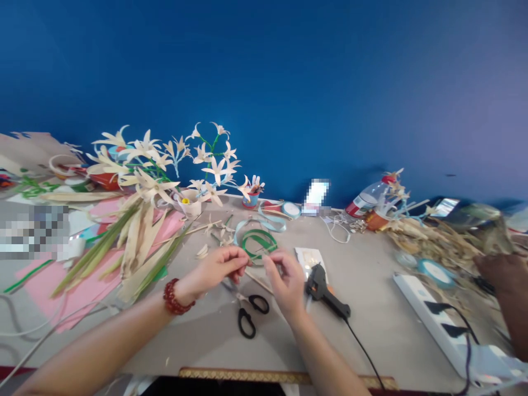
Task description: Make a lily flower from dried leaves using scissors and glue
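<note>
My left hand point(226, 264), with a red beaded bracelet point(176, 297) at the wrist, is closed in a pinch above the middle of the table. Facing it, my right hand point(285, 279) also has its fingers pinched together. A thin, pale bit shows by the right fingertips, too small to name; whatever the left fingers hold is hidden. Just behind both hands lies a loose coil of green ribbon point(259, 235). Black-handled scissors point(247, 314) rest below and between the hands. To the right of my right hand is a black glue gun point(325, 291), beside a white packet point(310, 258).
White husk flowers point(216, 170) stand in a cup point(190, 208) at the back left. Corn husks point(138, 242) cover pink paper point(99, 286). A bottle point(369, 195), a power strip point(433, 324) and another person's hand point(497, 278) are at the right. The glue gun's cord point(365, 352) crosses the front edge.
</note>
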The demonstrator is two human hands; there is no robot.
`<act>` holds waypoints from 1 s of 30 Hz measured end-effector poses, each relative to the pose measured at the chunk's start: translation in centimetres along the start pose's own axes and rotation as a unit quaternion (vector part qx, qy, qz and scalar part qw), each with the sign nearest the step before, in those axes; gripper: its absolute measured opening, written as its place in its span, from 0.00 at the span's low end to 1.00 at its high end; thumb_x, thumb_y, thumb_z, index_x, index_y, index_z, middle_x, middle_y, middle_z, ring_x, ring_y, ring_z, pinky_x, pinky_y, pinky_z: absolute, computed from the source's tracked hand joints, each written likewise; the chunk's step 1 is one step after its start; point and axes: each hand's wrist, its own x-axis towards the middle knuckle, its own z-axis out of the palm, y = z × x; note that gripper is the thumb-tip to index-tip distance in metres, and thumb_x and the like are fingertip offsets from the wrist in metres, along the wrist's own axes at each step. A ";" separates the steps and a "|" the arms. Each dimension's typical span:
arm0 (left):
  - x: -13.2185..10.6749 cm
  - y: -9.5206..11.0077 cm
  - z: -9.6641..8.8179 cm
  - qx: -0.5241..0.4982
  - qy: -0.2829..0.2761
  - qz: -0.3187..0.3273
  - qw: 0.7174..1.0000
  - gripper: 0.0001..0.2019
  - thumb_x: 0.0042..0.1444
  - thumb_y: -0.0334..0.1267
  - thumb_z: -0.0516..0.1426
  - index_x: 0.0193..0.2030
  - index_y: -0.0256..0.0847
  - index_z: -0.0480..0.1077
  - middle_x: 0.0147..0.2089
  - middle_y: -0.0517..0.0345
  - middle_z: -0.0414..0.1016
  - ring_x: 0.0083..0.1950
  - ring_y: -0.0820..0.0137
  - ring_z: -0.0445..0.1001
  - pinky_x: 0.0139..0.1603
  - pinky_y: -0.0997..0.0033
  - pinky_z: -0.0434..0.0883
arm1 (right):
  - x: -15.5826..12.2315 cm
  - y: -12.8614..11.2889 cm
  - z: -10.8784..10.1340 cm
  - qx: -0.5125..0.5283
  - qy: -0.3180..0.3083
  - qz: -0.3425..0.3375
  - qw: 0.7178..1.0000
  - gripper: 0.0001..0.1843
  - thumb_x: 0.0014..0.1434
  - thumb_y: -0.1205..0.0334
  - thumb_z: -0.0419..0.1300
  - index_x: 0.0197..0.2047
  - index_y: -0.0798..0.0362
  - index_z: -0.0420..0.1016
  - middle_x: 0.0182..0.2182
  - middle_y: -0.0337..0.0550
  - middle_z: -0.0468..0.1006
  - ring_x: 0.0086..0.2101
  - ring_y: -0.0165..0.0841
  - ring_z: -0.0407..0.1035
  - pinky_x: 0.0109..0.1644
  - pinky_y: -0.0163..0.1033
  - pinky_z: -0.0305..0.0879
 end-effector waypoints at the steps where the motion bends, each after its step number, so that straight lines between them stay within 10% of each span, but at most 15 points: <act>1: -0.1 0.0 -0.1 -0.039 -0.015 -0.018 0.999 0.14 0.57 0.48 0.58 0.35 0.37 0.69 0.27 0.63 0.67 0.28 0.75 0.67 0.32 0.73 0.69 | 0.1 -0.3 -0.2 -0.050 -0.011 -0.070 0.996 0.03 0.59 0.64 0.60 0.34 0.50 0.75 0.30 0.45 0.77 0.33 0.37 0.70 0.39 0.44 0.67; 6: -0.7 0.3 -0.8 -0.129 -0.044 -0.054 0.989 0.12 0.53 0.43 0.62 0.36 0.36 0.70 0.29 0.61 0.71 0.29 0.77 0.69 0.35 0.73 0.70 | 1.0 -1.0 -0.8 -0.210 -0.124 -0.227 0.943 0.17 0.59 0.71 0.59 0.49 0.46 0.75 0.41 0.43 0.81 0.44 0.41 0.68 0.60 0.58 0.55; 13: -0.8 0.2 -1.3 -0.029 -0.021 -0.004 0.999 0.11 0.56 0.38 0.60 0.44 0.36 0.72 0.35 0.56 0.77 0.32 0.74 0.73 0.38 0.72 0.71 | 1.3 0.1 -1.5 -0.201 -0.166 -0.214 0.941 0.07 0.61 0.67 0.58 0.42 0.50 0.76 0.35 0.48 0.79 0.38 0.39 0.69 0.46 0.46 0.65; 20: -1.5 0.5 -0.3 0.250 0.117 0.225 0.934 0.06 0.60 0.36 0.56 0.41 0.40 0.72 0.39 0.55 0.77 0.40 0.69 0.75 0.44 0.70 0.71 | 0.5 -0.1 -0.6 -0.023 -0.158 0.028 0.987 0.10 0.63 0.58 0.57 0.31 0.51 0.73 0.22 0.39 0.74 0.21 0.30 0.63 0.25 0.34 0.57; 30: -0.9 -0.2 -0.2 0.312 0.117 0.277 0.901 0.09 0.62 0.36 0.54 0.44 0.42 0.75 0.42 0.54 0.80 0.43 0.67 0.77 0.46 0.67 0.72 | 0.0 -0.1 0.6 0.258 -0.165 0.267 0.914 0.13 0.58 0.53 0.61 0.29 0.53 0.69 0.19 0.37 0.76 0.14 0.22 0.56 0.18 0.28 0.49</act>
